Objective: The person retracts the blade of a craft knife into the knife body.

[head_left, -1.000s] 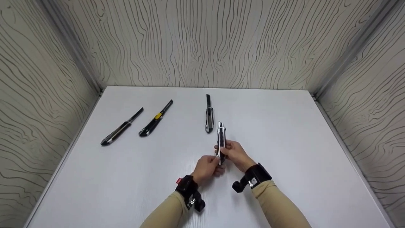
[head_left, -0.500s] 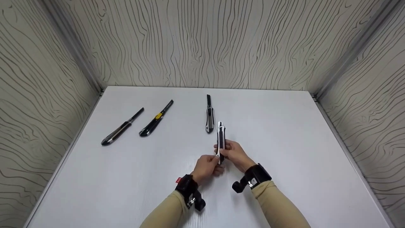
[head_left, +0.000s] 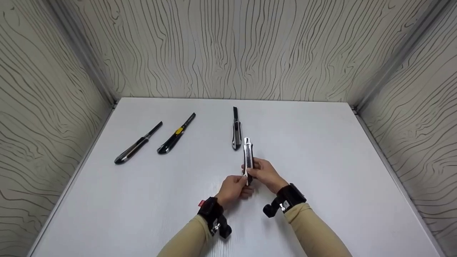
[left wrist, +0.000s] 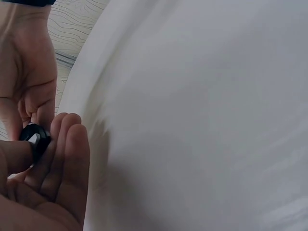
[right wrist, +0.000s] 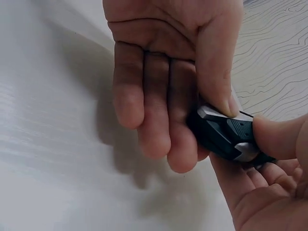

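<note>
A silver-and-black utility knife, nose pointing away, is held by both hands in front of me. Its rear part lies in my right hand, thumb on the near face and fingers behind. My left hand pinches the butt end between thumb and index finger. In the left wrist view, the knife's dark end sits under the left thumb, with the other fingers extended. The right wrist view shows the butt of the knife between both thumbs. No long blade shows at its nose.
Three more utility knives lie on the white table: a silver-and-black one just beyond the held knife, a black one with a yellow slider, and a dark one at far left. Patterned walls enclose the table on three sides.
The held knife has turned slightly and its nose has shifted a little left, so its silver face shows more. Both hands keep their hold; the knives on the table stay put.
</note>
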`<state>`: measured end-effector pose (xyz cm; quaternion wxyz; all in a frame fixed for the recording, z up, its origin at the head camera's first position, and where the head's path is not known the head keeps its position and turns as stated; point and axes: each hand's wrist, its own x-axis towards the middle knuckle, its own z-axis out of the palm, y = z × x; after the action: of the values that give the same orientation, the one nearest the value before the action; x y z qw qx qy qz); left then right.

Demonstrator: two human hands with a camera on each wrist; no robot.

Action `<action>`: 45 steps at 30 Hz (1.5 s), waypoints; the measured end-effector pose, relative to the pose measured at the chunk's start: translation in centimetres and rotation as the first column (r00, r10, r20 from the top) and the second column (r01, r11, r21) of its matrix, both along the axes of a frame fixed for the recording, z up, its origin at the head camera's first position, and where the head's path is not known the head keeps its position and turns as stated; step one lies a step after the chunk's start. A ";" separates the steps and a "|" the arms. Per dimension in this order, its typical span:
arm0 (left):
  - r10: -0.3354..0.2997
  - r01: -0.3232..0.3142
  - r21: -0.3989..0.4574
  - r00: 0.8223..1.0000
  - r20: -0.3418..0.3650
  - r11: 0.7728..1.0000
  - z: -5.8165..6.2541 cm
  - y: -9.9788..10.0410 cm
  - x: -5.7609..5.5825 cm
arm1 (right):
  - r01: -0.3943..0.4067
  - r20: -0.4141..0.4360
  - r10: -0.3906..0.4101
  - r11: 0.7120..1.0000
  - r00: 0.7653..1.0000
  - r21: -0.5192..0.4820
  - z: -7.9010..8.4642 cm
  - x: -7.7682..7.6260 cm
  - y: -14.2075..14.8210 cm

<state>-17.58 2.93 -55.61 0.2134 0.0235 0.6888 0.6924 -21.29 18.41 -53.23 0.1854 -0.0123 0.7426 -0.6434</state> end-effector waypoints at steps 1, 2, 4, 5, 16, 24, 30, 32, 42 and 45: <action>-0.003 0.003 0.007 1.000 0.001 1.000 0.0 0.1 0.0 | 0.006 -0.003 -0.006 1.000 1.000 0.011 0.1 0.0 0.1; -0.006 0.006 0.014 1.000 0.002 1.000 -0.1 0.2 0.0 | 0.011 -0.008 -0.011 1.000 1.000 0.022 0.1 0.0 0.2; -0.007 0.007 0.022 1.000 0.006 1.000 0.0 0.3 -0.1 | 0.018 -0.026 -0.017 0.998 1.000 0.052 0.2 0.1 0.4; -0.007 0.006 0.024 1.000 0.007 1.000 0.0 0.4 -0.1 | 0.023 -0.034 -0.021 0.998 0.999 0.065 0.3 0.1 0.5; -0.003 0.003 -0.003 1.000 0.020 1.000 0.2 1.3 0.0 | 0.120 -0.088 -0.104 0.971 0.991 0.208 0.6 0.4 1.1; -0.010 0.009 0.004 0.999 0.039 1.000 0.1 2.8 -0.1 | 0.145 -0.112 -0.120 0.957 0.986 0.252 0.6 0.7 2.4; -0.022 0.020 -0.083 1.000 -0.017 0.996 0.7 3.9 -0.4 | 0.179 -0.093 -0.159 0.944 0.983 0.277 0.9 0.9 3.5; -0.019 0.011 -0.157 0.998 -0.053 0.987 0.8 4.2 -0.5 | 0.183 -0.090 -0.164 0.942 0.982 0.281 1.1 1.0 4.0; -0.050 0.027 -0.263 0.996 -0.079 0.964 1.5 6.5 -1.2 | 0.203 -0.149 -0.157 0.905 0.976 0.373 1.5 1.2 6.1; -0.056 0.031 -0.277 0.995 -0.083 0.960 1.6 7.2 -1.3 | 0.212 -0.177 -0.150 0.888 0.973 0.408 1.6 1.2 6.5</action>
<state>-18.84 10.15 -53.99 0.1984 0.0401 0.7868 0.5831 -20.06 24.95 -51.64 0.0701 0.0524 0.8736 -0.4787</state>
